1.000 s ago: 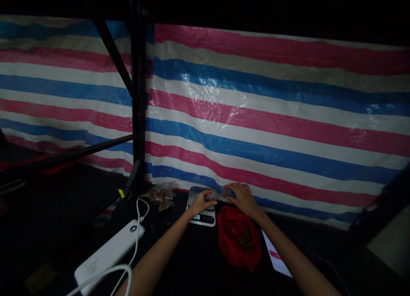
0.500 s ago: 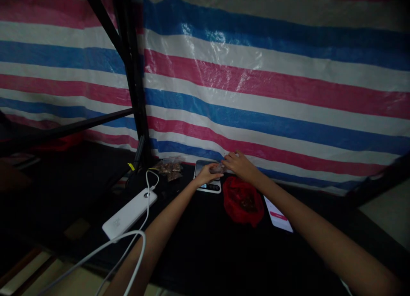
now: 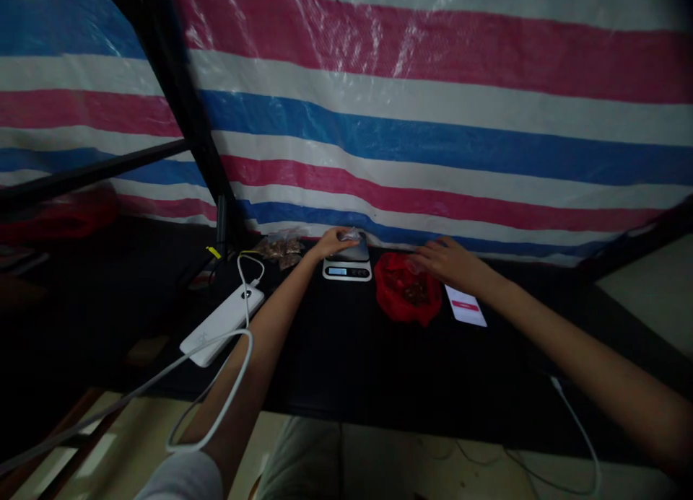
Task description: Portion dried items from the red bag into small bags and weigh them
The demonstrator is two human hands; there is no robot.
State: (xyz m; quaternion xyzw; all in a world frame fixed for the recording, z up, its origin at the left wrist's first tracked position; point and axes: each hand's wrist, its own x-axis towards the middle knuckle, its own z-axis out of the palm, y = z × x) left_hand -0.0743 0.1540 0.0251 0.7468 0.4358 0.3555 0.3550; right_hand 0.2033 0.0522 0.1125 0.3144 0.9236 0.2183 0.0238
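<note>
My left hand (image 3: 334,244) rests over the top of a digital kitchen scale (image 3: 346,270), with a small clear plastic bag (image 3: 351,235) pinched at its fingertips. The scale's white base and lit display face me. My right hand (image 3: 447,262) has its fingers stretched out above a crumpled red plastic bag (image 3: 406,291) holding dark brown pieces. Its fingertips are near the bag's top edge, and what lies under them is hidden.
Several small clear packets of brown pieces (image 3: 279,249) lie left of the scale. A white power bank (image 3: 221,323) with a white cable sits further left, and a phone (image 3: 464,305) lies right. All stand on a black table (image 3: 346,370) before a striped tarp (image 3: 411,139).
My hands have separated: the right moved rightward off the scale to above the red bag, while the left stays at the scale. The view tilted down, showing more floor.
</note>
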